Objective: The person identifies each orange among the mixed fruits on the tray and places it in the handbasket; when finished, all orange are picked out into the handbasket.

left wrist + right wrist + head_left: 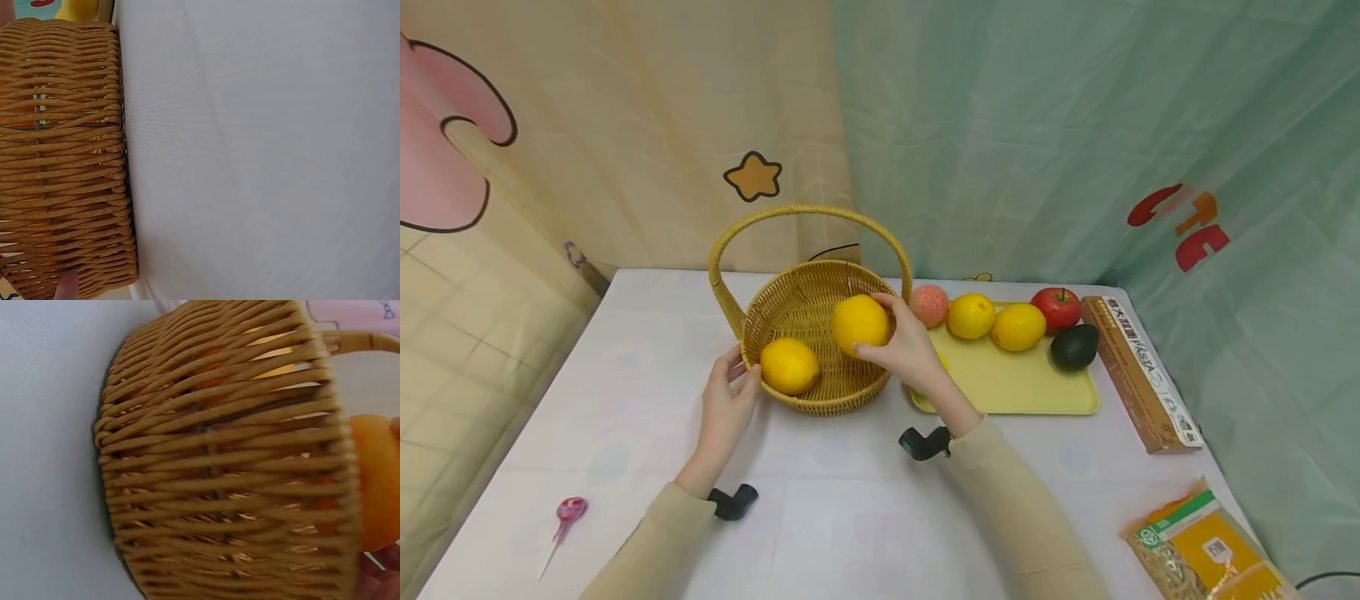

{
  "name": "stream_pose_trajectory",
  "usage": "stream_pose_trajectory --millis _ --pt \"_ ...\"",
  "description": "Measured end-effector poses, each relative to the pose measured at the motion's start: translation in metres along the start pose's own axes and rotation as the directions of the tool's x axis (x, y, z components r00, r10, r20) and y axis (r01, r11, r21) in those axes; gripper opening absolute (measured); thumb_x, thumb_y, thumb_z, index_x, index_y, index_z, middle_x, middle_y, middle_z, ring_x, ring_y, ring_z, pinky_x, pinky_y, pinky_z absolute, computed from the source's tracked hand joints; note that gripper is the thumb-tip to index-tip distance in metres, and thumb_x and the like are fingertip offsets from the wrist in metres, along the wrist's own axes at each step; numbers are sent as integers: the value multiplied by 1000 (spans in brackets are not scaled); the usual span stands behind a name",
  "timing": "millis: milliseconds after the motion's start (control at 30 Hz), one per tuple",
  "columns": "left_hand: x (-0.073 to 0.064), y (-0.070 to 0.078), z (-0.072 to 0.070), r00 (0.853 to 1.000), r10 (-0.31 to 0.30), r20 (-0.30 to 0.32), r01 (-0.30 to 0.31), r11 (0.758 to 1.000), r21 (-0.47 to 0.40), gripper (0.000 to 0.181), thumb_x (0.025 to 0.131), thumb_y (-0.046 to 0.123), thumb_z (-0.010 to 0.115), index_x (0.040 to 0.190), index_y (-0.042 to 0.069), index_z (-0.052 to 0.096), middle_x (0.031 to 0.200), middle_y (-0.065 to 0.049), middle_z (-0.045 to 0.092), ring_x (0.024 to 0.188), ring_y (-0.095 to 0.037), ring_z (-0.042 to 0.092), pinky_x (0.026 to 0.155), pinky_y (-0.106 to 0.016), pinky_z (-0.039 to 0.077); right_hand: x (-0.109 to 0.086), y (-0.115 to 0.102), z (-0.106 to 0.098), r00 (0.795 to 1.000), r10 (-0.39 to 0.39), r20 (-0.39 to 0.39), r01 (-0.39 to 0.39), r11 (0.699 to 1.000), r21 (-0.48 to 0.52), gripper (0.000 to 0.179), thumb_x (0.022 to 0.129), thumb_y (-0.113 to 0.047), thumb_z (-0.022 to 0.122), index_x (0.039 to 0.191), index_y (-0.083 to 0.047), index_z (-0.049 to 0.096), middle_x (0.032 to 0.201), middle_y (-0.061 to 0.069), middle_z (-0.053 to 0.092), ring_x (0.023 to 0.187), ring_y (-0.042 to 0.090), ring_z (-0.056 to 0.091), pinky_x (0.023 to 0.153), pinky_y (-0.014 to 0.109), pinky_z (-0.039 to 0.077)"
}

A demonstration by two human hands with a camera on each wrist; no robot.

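Observation:
A woven basket [827, 406] with a tall arched handle [808, 210] stands at the back middle of the table. My left hand [727, 404] holds its left rim, the thumb at the edge and a fingertip [67, 286] against the outer weave in the left wrist view. Inside the basket, at the left, lies a yellow lemon [790, 367]. Another lemon [859, 324] is in my right hand [912, 348], pinched between thumb and fingers above the basket's right side. In the right wrist view, that lemon [375, 487] shows beyond the rim, partly hidden by the weave.
Right of the basket, a yellow tray [1000, 387] carries two lemons [1019, 327], a red apple [1057, 308] and a dark avocado [1074, 347]. A pink peach-like fruit [929, 306] sits by its corner. Further right lie a pasta box [1138, 375] and a noodle bag [1210, 546]. A lollipop [571, 510] lies front left.

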State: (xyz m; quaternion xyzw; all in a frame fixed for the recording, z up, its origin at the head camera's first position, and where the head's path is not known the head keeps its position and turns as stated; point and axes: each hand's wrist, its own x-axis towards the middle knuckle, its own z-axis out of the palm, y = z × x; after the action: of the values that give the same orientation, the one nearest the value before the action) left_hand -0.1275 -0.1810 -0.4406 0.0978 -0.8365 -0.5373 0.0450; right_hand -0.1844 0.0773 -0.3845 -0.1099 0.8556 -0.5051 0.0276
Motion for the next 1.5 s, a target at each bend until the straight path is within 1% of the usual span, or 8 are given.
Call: stream_pose_trajectory --millis 333,667,900,1067,1200,1333,1400,1500 --pt "0 -1 4 1000 2 2 -2 1000 0 56 103 19 49 152 -1 27 149 -23 40 134 -36 45 102 -49 49 39 2 42 995 8 102 3 994 -112 80 79 -20 79 146 -7 38 143 14 49 121 30 54 105 45 47" --pt "-1 -1 5 1000 -12 19 12 1000 7 57 104 22 47 153 2 27 151 -20 39 135 -32 45 102 -48 50 53 7 59 986 43 162 -16 986 -165 78 82 -12 77 148 -3 35 149 16 43 130 30 47 112 43 41" --pt "0 -3 2 1000 -5 -6 6 999 32 56 103 23 48 152 1 29 150 -20 41 134 -32 47 98 -40 53 54 6 60 981 43 190 1 975 -224 75 88 -24 75 151 -9 36 155 11 40 141 27 40 119 41 33" --pt "-1 -4 1 1000 -7 -11 7 1000 27 57 103 23 49 151 1 29 148 -21 42 133 -33 47 96 -33 55 52 5 58 979 43 197 2 975 -223 72 91 -26 72 151 -9 36 157 10 37 145 27 35 121 40 30" --pt "-1 -4 0 1000 -4 -15 4 1000 24 56 103 21 50 151 0 30 147 -22 43 133 -33 47 90 -20 54 46 3 53 980 28 195 12 979 -204 68 92 -25 71 150 -10 40 156 9 38 146 28 34 121 42 29" --pt "-1 -2 -1 1000 -1 -9 1 1000 18 57 103 21 50 151 0 29 148 -22 42 133 -34 47 83 -7 50 35 -1 41 984 -17 177 48 984 -170 58 92 -26 70 145 -11 48 152 7 46 143 26 39 118 43 34" --pt "0 -2 0 1000 -2 -7 2 1000 18 57 103 21 50 151 0 29 148 -21 42 133 -34 47 84 -9 51 28 -2 33 986 -51 156 72 988 -135 52 93 -25 69 140 -11 54 147 7 51 138 25 45 115 43 39" --pt "0 -3 1 1000 -4 -4 4 1000 21 57 103 21 49 152 1 28 150 -21 41 133 -34 47 92 -21 54 15 -1 17 987 -101 127 110 992 -64 43 93 -23 69 133 -9 60 138 8 59 129 24 54 109 40 47"
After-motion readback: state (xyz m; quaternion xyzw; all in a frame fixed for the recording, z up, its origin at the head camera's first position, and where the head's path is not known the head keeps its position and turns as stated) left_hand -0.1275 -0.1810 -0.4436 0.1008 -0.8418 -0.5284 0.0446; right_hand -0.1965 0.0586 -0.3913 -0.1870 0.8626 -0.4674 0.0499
